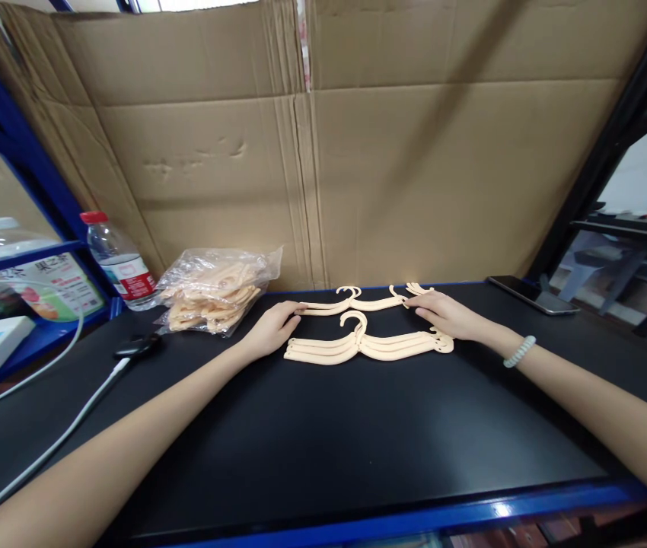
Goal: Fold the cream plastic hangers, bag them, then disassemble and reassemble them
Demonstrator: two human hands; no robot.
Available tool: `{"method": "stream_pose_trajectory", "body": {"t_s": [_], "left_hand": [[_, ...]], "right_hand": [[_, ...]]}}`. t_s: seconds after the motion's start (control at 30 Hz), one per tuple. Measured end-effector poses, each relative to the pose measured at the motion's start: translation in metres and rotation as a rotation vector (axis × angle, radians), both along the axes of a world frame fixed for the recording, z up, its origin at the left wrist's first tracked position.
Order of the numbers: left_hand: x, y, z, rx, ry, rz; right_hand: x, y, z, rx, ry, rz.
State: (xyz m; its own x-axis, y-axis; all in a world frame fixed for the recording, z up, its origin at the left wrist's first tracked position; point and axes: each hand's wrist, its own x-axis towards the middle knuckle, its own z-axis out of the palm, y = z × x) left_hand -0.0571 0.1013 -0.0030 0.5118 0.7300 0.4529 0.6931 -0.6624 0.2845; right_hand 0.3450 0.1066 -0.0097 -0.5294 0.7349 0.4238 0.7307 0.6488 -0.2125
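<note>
Two sets of cream plastic clothes hangers lie on the black tabletop (323, 441) in front of me, hooks pointing away. My left hand (271, 329) has its fingertips closed on the left end of the back hangers (377, 304). At their right end, my right hand (447, 315) grips with thumb and fingers, partly hiding that tip. More cream hanger parts (418, 288) show just behind the right hand. Closer to me, a neat stack of hangers (323, 352) lies between my forearms, its hooks overlapping in the middle.
At the back left, clear plastic bags of hangers (215, 293) sit beside a red-capped bottle (126, 266). A white cable (78, 418) with a black plug (136, 347) crosses the left side. A phone (532, 295) lies back right. Cardboard (443, 183) walls the rear.
</note>
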Motion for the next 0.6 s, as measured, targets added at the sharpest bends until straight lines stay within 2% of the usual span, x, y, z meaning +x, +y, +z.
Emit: {"method": "stream_pose_trajectory", "body": {"t_s": [0.3, 0.6], "left_hand": [[0.0026, 0.0084, -0.0053, 0.022, -0.04, -0.023], [0.0067, 0.0065, -0.0008, -0.01, -0.09, 0.015]], "right_hand": [[-0.0002, -0.001, 0.0069, -0.009, -0.044, 0.0], [-0.0072, 0.0041, 0.0077, -0.05, -0.067, -0.015]]}}
